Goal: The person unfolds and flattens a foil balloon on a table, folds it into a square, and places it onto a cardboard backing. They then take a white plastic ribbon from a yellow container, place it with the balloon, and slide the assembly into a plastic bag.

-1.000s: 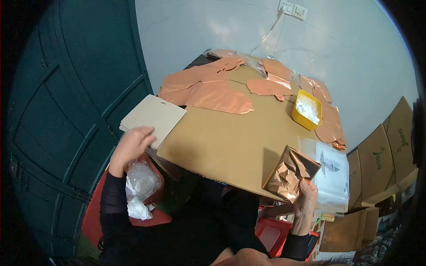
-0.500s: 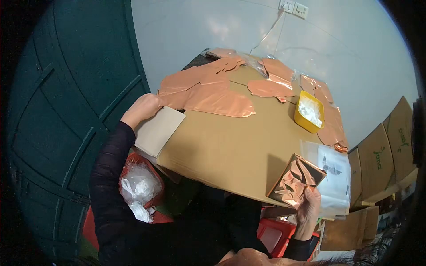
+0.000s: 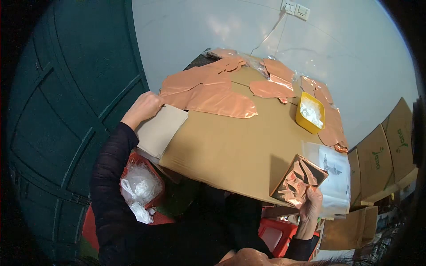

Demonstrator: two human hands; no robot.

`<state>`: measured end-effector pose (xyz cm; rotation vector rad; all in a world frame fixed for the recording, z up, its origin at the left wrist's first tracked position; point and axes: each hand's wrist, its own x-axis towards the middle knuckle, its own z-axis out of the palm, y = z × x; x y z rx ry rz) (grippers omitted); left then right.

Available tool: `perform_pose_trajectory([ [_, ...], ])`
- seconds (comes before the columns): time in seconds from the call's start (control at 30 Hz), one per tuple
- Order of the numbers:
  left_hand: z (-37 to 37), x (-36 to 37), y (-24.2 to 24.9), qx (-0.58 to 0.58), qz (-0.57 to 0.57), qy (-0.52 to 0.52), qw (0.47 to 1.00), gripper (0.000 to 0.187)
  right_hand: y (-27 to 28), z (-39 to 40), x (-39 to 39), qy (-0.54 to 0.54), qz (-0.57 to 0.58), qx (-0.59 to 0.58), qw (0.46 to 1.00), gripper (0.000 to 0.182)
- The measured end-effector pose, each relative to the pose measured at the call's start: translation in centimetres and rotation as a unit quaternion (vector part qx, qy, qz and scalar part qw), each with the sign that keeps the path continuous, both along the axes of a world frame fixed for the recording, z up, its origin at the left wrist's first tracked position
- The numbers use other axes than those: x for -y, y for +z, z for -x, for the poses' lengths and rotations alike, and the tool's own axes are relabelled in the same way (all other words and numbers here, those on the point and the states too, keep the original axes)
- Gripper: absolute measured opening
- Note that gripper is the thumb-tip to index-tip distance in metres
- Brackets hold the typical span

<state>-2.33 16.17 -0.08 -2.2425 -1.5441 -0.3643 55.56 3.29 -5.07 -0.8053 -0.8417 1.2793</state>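
My left hand (image 3: pixel 148 106) is at the table's left corner, fingers curled down at the far edge of a stack of grey-beige cards (image 3: pixel 162 128). The tip of a flat copper-coloured foil balloon (image 3: pixel 222 103) lies right beside it. My fingertips are hidden, so what they pinch cannot be made out. My right hand (image 3: pixel 312 205) grips the near right side of a small open box (image 3: pixel 278 188), thumb over the rim against crumpled copper foil (image 3: pixel 296 184) inside. This box stands tilted at the table's front right edge.
More foil balloons (image 3: pixel 273 88) lie along the back and right. A yellow tub (image 3: pixel 313 128) holds white material. Clear plastic bags (image 3: pixel 335 177) lie at the right edge. Below left stands a red bin (image 3: pixel 159 195) with plastic waste; cardboard boxes (image 3: pixel 377 164) stand right.
The view has shifted very slightly, moving the table things a little to the right. Both hands keep nearly the same places and grips.
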Motion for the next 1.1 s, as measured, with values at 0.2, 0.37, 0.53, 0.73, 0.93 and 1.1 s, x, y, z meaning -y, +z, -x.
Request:
perform_pose_trajectory([
  [0.2, 0.4, 0.9, 1.9, 0.040, -0.065, -0.036, 0.996, 0.005, -0.7, -0.6, -0.1, 0.005, 0.006, -0.001, 1.000, 0.029],
  [0.37, -0.1, 2.1, 5.2, 0.162, -0.016, -0.036, 0.986, 0.006, 0.2, 0.1, 0.1, 0.023, 0.001, -0.017, 1.000, 0.037],
  [0.53, -3.0, 2.9, 10.1, 0.212, 0.138, -0.014, 0.967, 0.016, -0.5, -0.6, 0.2, 0.003, 0.002, -0.026, 1.000, 0.032],
  [0.73, -11.7, 1.2, 11.4, 0.189, 0.157, -0.100, 0.964, 0.025, -0.9, -1.4, 0.2, 0.036, -0.006, -0.058, 0.998, 0.049],
  [0.93, -20.0, -3.0, 6.6, 0.185, 0.210, -0.181, 0.943, 0.027, -1.2, -1.5, 0.1, 0.078, 0.007, -0.102, 0.992, 0.055],
  [1.1, -25.6, -5.5, 2.4, 0.217, 0.298, -0.192, 0.909, 0.026, -1.3, -1.8, 0.2, 0.080, 0.017, -0.133, 0.988, 0.048],
])
